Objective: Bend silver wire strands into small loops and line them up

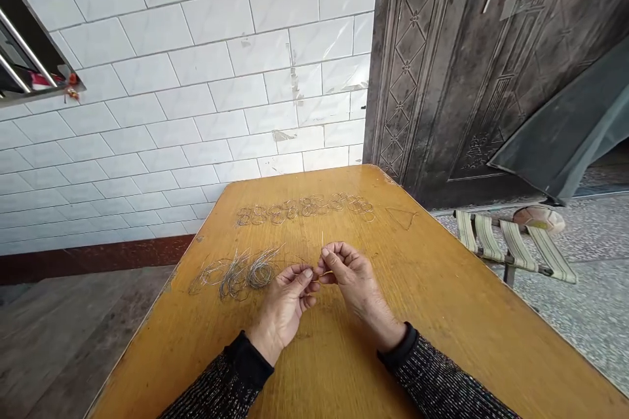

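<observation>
Over the middle of the table, my left hand (291,298) and my right hand (351,278) meet fingertip to fingertip. Both are closed in a pinch on a thin wire (322,237), whose end sticks up above the right fingers. Most of this wire is hidden by the fingers. Just left of my left hand lies a loose bundle of wire (260,273), coiled, with straight ends poking out. Farther back, a row of bent wire loops (309,205) stretches across the table. A single angular wire piece (403,217) lies at the right end of that row.
The wooden table (432,353) has its far edge near a white tiled wall (221,65). A dark carved door (442,78) stands at the back right, with a grey curtain (565,124) beside it. A striped folding stool (514,242) is right of the table.
</observation>
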Demonstrator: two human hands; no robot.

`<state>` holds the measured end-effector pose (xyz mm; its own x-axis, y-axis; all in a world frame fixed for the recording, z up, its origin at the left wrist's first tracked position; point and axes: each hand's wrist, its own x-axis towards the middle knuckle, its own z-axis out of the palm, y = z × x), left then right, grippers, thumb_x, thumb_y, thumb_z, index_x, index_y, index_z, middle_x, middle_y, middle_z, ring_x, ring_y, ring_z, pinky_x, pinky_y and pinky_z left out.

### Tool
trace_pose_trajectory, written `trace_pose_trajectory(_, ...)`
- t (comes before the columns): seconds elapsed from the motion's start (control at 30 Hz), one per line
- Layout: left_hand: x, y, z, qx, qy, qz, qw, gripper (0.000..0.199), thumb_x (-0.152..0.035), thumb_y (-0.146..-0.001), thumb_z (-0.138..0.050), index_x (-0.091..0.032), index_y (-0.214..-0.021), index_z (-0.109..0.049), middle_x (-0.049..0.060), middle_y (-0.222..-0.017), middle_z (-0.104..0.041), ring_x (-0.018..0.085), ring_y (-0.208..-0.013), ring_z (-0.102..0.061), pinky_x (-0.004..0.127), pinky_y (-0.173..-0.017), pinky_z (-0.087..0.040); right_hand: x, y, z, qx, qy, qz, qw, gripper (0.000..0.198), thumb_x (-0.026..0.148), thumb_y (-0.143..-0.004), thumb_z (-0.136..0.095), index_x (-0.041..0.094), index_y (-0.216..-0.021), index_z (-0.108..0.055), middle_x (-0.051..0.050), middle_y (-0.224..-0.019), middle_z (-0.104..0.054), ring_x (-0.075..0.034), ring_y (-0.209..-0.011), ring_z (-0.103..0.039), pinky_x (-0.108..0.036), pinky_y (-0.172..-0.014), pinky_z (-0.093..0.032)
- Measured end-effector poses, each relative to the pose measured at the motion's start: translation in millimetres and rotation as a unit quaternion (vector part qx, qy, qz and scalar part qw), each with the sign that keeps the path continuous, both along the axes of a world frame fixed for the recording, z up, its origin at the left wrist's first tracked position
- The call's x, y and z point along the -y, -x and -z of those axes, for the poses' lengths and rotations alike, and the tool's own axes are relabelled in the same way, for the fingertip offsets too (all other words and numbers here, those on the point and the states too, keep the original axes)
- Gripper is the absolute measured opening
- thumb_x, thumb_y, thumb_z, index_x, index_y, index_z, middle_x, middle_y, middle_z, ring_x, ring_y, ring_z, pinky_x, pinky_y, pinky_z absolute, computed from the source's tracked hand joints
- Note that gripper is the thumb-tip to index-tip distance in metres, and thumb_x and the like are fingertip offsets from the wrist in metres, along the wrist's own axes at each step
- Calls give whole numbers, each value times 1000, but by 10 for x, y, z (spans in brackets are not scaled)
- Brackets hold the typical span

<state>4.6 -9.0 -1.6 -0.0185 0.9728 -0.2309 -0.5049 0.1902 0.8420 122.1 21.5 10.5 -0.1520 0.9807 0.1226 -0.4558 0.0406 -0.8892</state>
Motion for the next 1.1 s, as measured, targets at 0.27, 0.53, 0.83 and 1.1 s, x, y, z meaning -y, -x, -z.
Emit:
trace_pose_trajectory(0.27,-90,-107,27,61,19,-77,995,29,-20,-52,-78,-15,-70,-55,-5,-61,-58,6,-52,-53,16,-45,-33,72,69,14,-13,-29,-9,999,27,40,-71,-61,17,-66,-48,2,-60,-57,-8,-52,-55,-20,-48,-47)
trace_pose_trajectory(0.53,-121,-86,-12,90,4,-64,994,25,-21,-56,-76,-15,-67,-55,-3,-60,-58,6,-51,-54,15,-43,-34,83,35,-4,-5,-46,-26,999,22,38,-72,-60,18,-73,-50,1,-65,-58,-10,-59,-58,-21,-54,-47)
trace_pose_trajectory(0.83,-139,-45,-67,123,31,-105,986,15,-18,-65,-70,-15,-69,-56,0,-68,-61,7,-59,-58,14,-46,-40,78,-10,-5,23,-76,-3,997,20,38,-77,-56,19,-72,-52,0,-72,-61,-12,-70,-57,-22,-61,-45)
trace_pose_trajectory(1.1,-94,11,-121,133,29,-3,991,16,-19,-69,-67,-13,-66,-52,-4,-62,-52,-1,-42,-39,9,-35,-22,-13,-101,-16,83,-105,-65,989,19,38,-76,-56,20,-75,-59,2,-59,-56,-10,-55,-51,-21,-52,-40)
